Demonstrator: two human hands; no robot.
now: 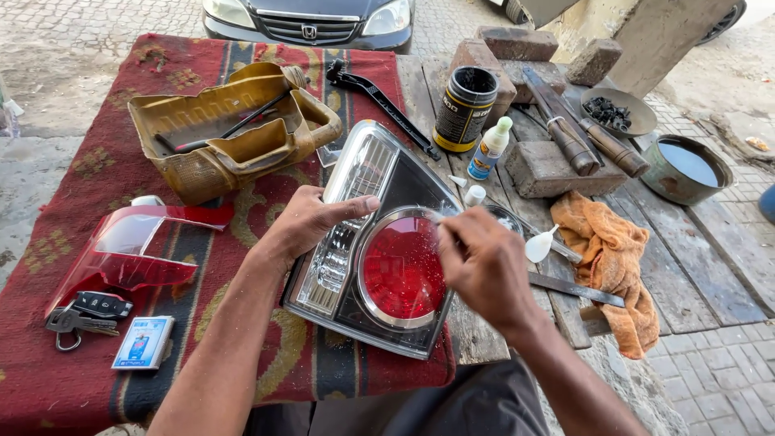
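Here we brace the tail light (379, 250) on the surface (694, 266) with our left hand (311, 222) spread open, while our right hand (484, 262) pinches a thin tool at its red lens (402, 270); light, even strokes suit best.

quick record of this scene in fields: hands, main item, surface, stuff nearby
left hand: left hand rests on the tail light housing, thumb across its top
right hand: right hand pinches a small thin tool, tip at the red round lens
surface: red patterned rug over a wooden plank table
left of the lamp: loose red lens cover, car keys, small card box
behind: yellow plastic tray, black can, small white bottle
right: orange rag, metal bowl
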